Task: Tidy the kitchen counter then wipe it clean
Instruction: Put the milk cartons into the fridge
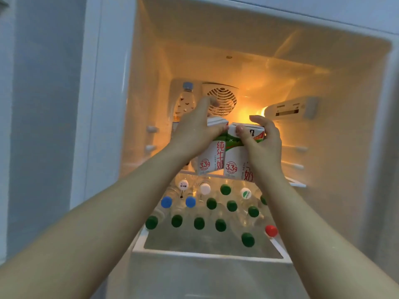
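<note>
Two white milk cartons with red writing and green bands stand side by side on a glass shelf (299, 184) inside the open, lit fridge. My left hand (195, 128) grips the left carton (210, 157) around its top, thumb on the front. My right hand (262, 140) grips the right carton (234, 160) the same way, fingers curled over its top edge. The cartons touch each other. Their bases sit near the shelf's front edge.
Below the shelf, a drawer (207, 254) holds several upright bottles with green, blue, white and one red cap (271, 230). A clear water bottle (186, 100) stands at the shelf's back left beside a fan grille (222, 101). The fridge walls close in on both sides.
</note>
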Tool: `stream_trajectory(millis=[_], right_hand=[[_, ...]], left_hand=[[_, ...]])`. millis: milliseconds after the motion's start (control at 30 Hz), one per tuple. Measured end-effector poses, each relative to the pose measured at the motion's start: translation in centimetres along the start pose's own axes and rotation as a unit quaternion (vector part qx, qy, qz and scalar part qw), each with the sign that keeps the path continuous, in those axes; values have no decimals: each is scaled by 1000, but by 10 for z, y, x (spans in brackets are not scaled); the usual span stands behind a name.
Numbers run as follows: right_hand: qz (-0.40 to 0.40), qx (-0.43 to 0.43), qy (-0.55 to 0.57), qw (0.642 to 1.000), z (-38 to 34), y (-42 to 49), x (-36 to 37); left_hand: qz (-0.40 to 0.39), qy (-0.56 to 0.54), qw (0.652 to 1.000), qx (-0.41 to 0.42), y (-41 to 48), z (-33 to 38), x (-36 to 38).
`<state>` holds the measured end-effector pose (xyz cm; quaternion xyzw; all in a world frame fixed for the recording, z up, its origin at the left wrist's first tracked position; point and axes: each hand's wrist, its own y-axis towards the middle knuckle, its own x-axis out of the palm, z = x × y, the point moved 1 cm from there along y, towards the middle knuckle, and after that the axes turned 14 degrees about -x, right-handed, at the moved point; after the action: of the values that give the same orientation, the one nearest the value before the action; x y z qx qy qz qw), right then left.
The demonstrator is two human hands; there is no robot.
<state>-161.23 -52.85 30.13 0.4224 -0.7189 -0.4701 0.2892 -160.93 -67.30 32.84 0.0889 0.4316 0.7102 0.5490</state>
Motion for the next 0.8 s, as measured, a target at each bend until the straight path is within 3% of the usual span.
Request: stream_trajectory(millis=[167,333,500,733,800], right_hand=[[10,1,-43,999,27,22,11],[12,32,-87,996,50,30,14],[-1,78,-72,994,66,26,16],[-38,149,12,988,72,7,0],[-56,155,-2,986,74,2,-4]], left_hand=[[2,57,998,-29,39,-12,22],[-45,99,992,-57,58,-30,38],[-64,67,992,-88,63,-37,50],[-64,-69,986,-135,40,-65,64],[-55,-45,985,-156,27,-72,64]])
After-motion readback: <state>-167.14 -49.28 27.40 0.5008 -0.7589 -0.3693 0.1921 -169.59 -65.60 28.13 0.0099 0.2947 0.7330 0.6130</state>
